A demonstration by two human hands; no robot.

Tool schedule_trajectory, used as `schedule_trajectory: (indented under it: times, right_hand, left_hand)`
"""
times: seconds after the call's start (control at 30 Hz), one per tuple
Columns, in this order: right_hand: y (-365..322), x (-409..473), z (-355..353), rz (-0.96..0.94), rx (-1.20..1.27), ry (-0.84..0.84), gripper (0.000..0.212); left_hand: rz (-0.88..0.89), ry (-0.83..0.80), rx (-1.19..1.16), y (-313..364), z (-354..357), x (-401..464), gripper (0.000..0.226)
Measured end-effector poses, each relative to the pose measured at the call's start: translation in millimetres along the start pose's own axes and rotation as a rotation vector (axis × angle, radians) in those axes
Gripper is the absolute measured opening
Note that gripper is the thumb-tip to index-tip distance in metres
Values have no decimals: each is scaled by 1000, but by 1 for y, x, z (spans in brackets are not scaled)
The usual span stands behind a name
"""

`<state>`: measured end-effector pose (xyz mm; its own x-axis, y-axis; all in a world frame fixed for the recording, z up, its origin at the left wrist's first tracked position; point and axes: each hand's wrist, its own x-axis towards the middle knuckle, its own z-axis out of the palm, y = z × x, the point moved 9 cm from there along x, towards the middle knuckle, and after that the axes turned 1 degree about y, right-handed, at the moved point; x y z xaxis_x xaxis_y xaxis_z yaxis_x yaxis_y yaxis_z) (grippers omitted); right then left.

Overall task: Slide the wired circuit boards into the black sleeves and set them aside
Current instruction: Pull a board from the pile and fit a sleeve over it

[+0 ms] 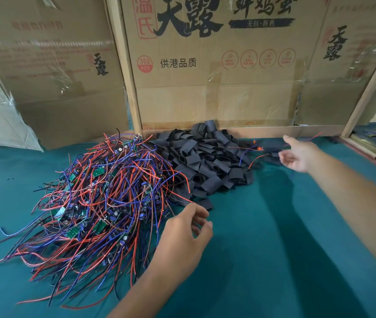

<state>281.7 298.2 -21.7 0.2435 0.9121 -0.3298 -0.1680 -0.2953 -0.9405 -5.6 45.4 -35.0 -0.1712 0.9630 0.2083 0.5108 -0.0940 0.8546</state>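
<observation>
R hand (297, 154) empty, fingers loose, over sleeved boards (272, 154) set aside far R: drop-off step, I judge. L hand (187, 228) pinching red wire (182, 197) at wired-board pile (99, 191). Sleeve heap (205, 157) centre-back. Next: pull board free w/o tangle, fetch sleeve.

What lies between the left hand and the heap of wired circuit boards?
Nothing visible. The left hand hovers at the right edge of the tangled heap of red, blue and black wired green circuit boards, its fingertips among loose wire ends.
</observation>
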Motion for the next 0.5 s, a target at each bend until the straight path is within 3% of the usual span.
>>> schedule_trajectory:
  times: [0.13, 0.33, 0.5]
  right_hand:
    - [8, -2, 3, -78, -210, 62, 21]
    - [9, -89, 106, -444, -545, -310, 14]
    - [3, -166, 189, -865, -940, -472, 16]
  left_hand:
    - [160, 18, 154, 15, -2, -2, 4]
    - [227, 51, 370, 19, -3, -4, 8]
    - [227, 64, 489, 18, -5, -1, 10]
